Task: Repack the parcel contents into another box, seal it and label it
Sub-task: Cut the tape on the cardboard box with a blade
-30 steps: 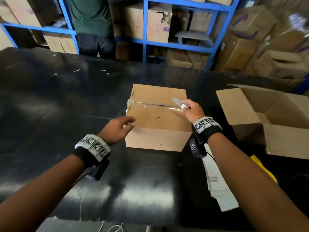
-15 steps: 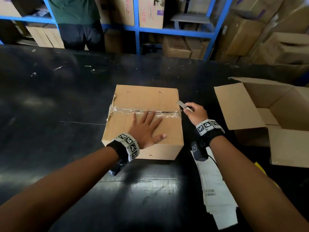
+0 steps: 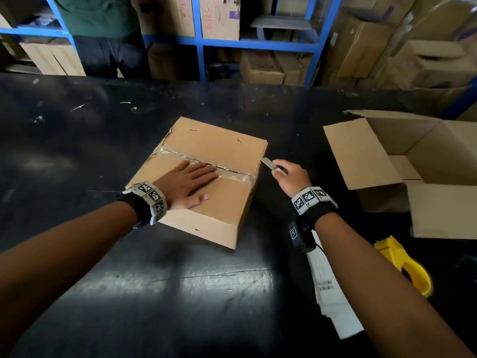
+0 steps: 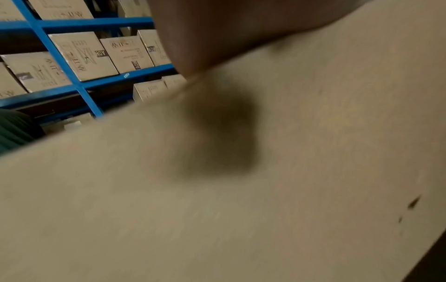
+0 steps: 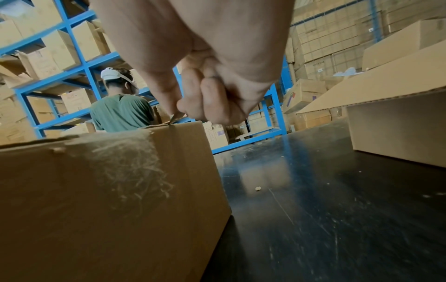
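Note:
A closed brown parcel box [image 3: 222, 151] lies mid-table, clear tape along its top seam, which looks slit. My left hand [image 3: 189, 180] presses flat on its top, fingers straight; the left wrist view shows only the box top [image 4: 241, 209] and my palm. My right hand [image 3: 291, 178] grips a thin grey blade [image 3: 269, 164] whose tip sits at the box's right top edge. In the right wrist view the curled fingers [image 5: 212, 99] hold the blade against the box corner [image 5: 169, 145]. An open empty box [image 3: 413, 161] stands at the right.
A yellow tape dispenser [image 3: 402, 264] and white label sheets [image 3: 333, 293] lie near my right forearm. A person in a green shirt [image 3: 103, 19] stands behind the black table [image 3: 77, 151] at blue shelving [image 3: 198, 42] full of cartons.
My left hand came down flat onto the box top and the box has turned on the table. The right hand with the blade moved off the seam to the box's right edge.

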